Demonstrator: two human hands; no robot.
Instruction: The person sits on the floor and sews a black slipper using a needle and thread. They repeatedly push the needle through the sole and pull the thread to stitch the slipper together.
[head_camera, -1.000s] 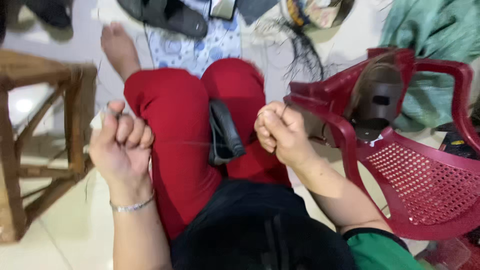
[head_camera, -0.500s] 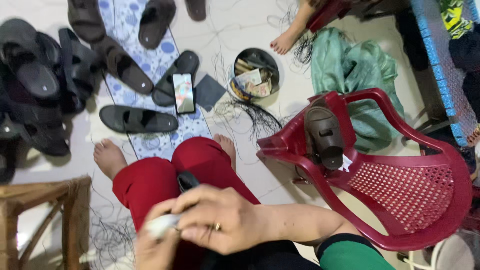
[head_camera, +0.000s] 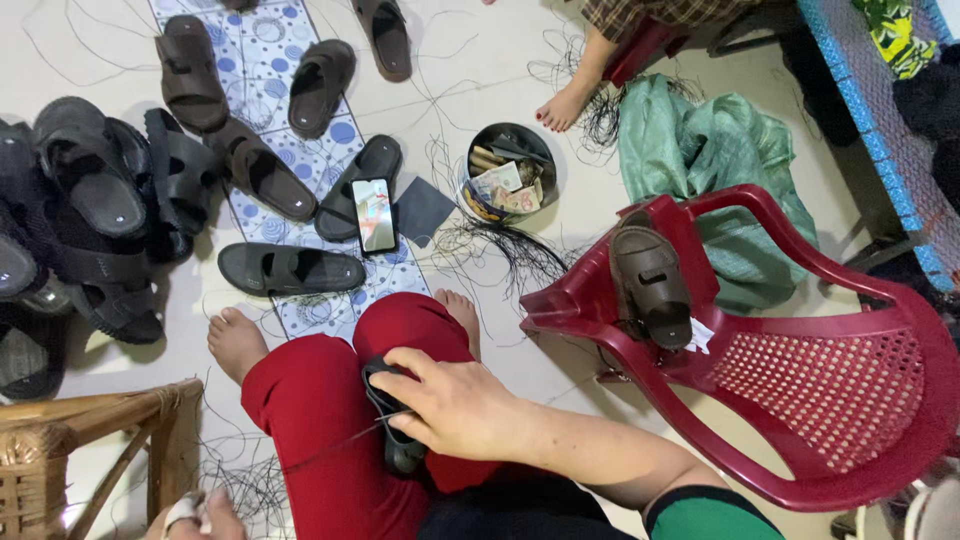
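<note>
- A pile of dark sandals (head_camera: 90, 230) lies on the floor (head_camera: 480, 70) at the far left, some stacked on each other.
- A wooden stool (head_camera: 95, 445) stands at the lower left corner.
- The left hand (head_camera: 195, 515) shows only partly at the bottom edge, a white wrap on one finger; whether its grip is closed or apart, I cannot tell.
- Thin black threads (head_camera: 250, 480) lie tangled on the floor beside that hand, and one strand runs up towards the lap.
- A patterned blue and white mat (head_camera: 270, 60) carries more sandals and a phone (head_camera: 375, 215) with its screen lit.
- The person sits with red trousers (head_camera: 320, 410) drawn up, bare feet on the floor.
- A black sandal (head_camera: 390, 415) rests on the lap between the knees.
- The right hand (head_camera: 455, 405) lies over this sandal, fingers curled together and clamped on it.
- A round tin (head_camera: 510, 170) with paper notes and small things stands further off.
- A dark red plastic chair (head_camera: 800, 370) lies tipped at the right, with a brown sandal (head_camera: 650, 280) on it.
- Green cloth (head_camera: 700, 150) is heaped behind the chair.
- Another person's bare foot (head_camera: 565, 105) stands near the top.
</note>
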